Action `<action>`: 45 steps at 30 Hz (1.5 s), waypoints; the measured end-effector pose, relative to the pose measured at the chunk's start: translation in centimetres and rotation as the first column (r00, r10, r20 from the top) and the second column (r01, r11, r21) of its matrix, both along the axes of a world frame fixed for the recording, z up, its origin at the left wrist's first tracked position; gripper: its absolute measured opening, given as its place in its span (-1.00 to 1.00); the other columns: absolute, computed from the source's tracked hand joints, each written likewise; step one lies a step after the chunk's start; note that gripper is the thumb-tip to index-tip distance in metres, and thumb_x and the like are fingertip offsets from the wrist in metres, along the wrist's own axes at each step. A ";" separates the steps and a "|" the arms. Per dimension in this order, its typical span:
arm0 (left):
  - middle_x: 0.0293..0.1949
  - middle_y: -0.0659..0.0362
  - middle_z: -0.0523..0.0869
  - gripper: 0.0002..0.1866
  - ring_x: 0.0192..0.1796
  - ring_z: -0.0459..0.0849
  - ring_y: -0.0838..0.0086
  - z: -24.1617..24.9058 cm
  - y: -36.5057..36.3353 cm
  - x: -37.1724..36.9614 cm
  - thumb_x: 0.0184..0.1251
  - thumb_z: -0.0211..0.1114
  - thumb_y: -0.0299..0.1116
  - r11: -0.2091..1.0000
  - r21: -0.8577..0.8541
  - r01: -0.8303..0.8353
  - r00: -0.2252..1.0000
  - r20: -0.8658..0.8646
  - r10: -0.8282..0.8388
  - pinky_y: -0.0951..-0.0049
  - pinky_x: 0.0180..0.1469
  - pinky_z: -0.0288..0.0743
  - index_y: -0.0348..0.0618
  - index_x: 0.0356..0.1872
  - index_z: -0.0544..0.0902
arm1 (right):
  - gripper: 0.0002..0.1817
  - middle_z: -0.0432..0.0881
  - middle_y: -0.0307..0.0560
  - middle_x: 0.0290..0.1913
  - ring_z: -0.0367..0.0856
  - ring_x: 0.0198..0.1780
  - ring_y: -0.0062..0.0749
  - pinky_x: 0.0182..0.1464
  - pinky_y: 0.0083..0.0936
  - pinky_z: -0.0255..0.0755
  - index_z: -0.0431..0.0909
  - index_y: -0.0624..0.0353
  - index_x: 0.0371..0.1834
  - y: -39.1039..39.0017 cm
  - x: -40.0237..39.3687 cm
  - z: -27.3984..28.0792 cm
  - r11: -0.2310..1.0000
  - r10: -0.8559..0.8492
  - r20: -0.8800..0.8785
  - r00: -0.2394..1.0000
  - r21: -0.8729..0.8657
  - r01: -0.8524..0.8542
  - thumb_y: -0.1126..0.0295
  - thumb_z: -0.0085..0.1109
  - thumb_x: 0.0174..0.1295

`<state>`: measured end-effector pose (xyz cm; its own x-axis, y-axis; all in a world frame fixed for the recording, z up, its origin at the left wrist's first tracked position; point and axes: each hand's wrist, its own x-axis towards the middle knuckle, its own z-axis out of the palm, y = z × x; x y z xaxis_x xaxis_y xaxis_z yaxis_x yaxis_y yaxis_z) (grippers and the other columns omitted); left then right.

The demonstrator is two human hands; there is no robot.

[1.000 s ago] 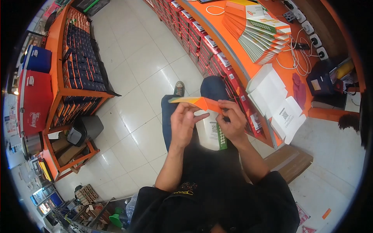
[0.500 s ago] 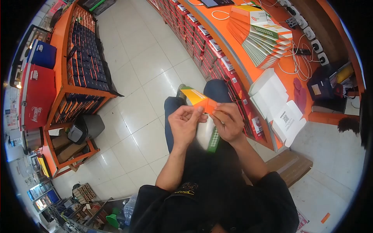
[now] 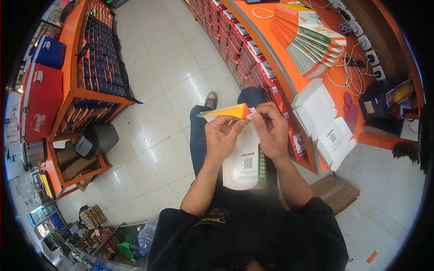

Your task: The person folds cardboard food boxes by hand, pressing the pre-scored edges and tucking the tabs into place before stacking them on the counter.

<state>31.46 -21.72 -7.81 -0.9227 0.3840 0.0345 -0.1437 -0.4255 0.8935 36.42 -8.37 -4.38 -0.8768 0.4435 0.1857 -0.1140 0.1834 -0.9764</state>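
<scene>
A partly folded cardboard box, white with a QR code and a green patterned strip, lies over my lap. Its yellow and orange panel stands up beyond my fingers. My left hand pinches the box's edge between thumb and fingers. On the other side, my right hand grips a corner flap, fingers bent and close to the left thumb. Part of the fold between the hands is hidden by the fingers.
On the orange counter to the right lie a fanned stack of flat cardboard boxes, an unfolded white box, a pink cloth and white cables. Red boxes line the counter's side. A shelf of dark boxes stands left.
The box has been tilted, so its white side with the QR code now shows and the orange panel is foreshortened. Both hands still pinch it, the right one slightly higher.
</scene>
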 end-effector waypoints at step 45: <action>-0.07 -0.02 0.74 -0.75 -0.05 0.74 0.42 -0.9 0.7 1.0 0.37 0.26 -0.66 0.983 0.058 0.172 0.945 0.272 -0.181 0.45 0.08 0.63 -0.47 0.04 0.56 | -0.92 0.59 0.02 -0.26 0.60 -0.26 -0.17 -0.19 -0.38 0.45 0.58 0.31 -0.28 0.8 1.4 0.0 0.940 0.005 0.047 0.999 0.341 -0.021 0.54 0.26 0.21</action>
